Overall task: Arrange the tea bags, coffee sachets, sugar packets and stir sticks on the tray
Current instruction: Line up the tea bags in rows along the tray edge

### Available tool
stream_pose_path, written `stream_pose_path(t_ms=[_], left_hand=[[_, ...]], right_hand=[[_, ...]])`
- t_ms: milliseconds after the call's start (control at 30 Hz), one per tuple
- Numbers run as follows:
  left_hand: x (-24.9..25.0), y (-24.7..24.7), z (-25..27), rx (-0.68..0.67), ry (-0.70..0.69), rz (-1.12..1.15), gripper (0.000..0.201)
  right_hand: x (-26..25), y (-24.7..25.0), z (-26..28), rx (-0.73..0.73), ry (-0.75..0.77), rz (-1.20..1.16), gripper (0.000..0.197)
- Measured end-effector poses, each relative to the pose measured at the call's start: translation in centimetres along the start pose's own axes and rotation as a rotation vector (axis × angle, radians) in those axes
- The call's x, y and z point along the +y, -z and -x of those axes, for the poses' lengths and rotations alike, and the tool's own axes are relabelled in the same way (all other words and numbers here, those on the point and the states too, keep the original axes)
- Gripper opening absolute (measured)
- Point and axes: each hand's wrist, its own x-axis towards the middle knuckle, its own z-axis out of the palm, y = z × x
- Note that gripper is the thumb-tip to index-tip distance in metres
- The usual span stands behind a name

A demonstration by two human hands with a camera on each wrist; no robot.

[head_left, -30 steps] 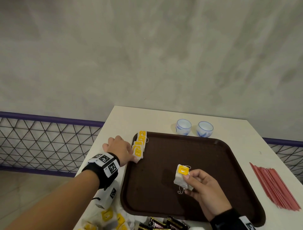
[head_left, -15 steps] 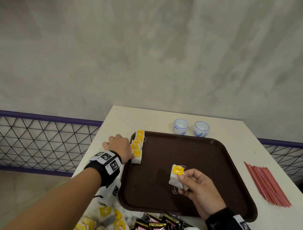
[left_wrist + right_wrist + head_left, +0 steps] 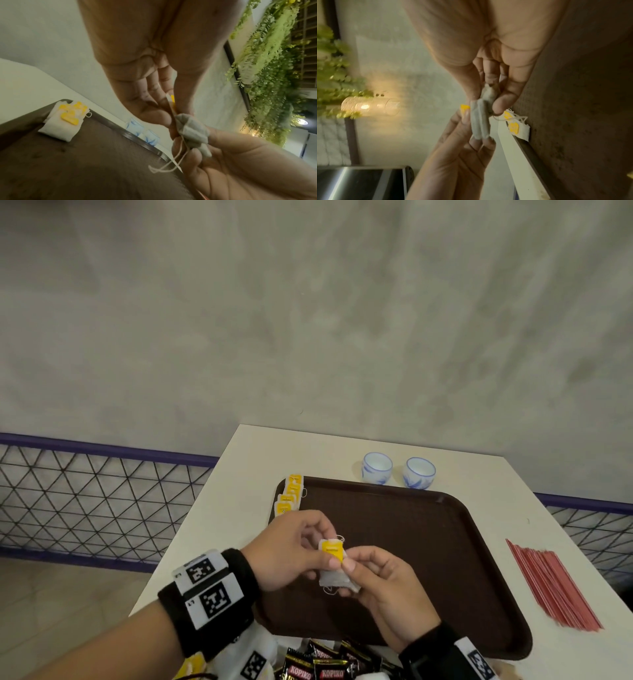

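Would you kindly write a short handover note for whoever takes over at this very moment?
Left hand and right hand: both pinch one tea bag above the tray.
Done: a row of tea bags lies in the tray's far left corner.
Left: place the held bag; more tea bags and coffee sachets wait at the near edge, stir sticks lie right of the tray. No sugar packets clearly seen.

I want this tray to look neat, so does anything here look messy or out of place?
Mostly tidy. The white tea bag with a yellow tag, pinched by the left hand and right hand above the brown plastic tray, has its string dangling in a loose loop. The row of yellow-tagged tea bags sits overlapped at the tray's far left corner.
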Motion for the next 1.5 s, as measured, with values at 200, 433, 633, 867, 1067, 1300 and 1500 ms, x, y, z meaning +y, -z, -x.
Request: stream_pose_path(t_ms=[200, 433, 633, 867, 1067, 1300, 1500], left_hand=[[-1.2, 2.1, -0.1, 0.059, 0.03, 0.016, 0.019], [-4.1, 4.4, -2.7, 0.121, 0.226, -0.612, 0.021], [-5.7, 4.7, -6.3, 0.171, 0.283, -0.699, 0.025], [-6.9, 5.0, -7.3, 0.27, 0.309, -0.781, 0.044], [-4.3, 5.3, -5.0, 0.359, 0.183, -0.623, 0.043], [0.8, -1.1, 1.5, 0.072, 0.049, -0.108, 0.024], [0.2, -3.1, 2.9, 0.16, 0.03, -0.023, 0.024]], right_hand=[[0.2, 1.2, 0.2, 0.029, -0.029, -0.03, 0.013], [0.8, 2.8, -0.1, 0.065, -0.039, -0.067, 0.046], [1.4, 3.9, -0.3, 0.095, -0.031, -0.076, 0.096], [1.7, 4.9, -0.2, 0.146, -0.026, -0.078, 0.084], [0.8, 3.8, 0.2, 0.07, -0.035, -0.105, 0.017], [-0.5, 0.9, 0.6, 0.055, 0.086, 0.047, 0.017], [-1.0, -0.2, 1.9, 0.089, 0.227, 0.218, 0.033]])
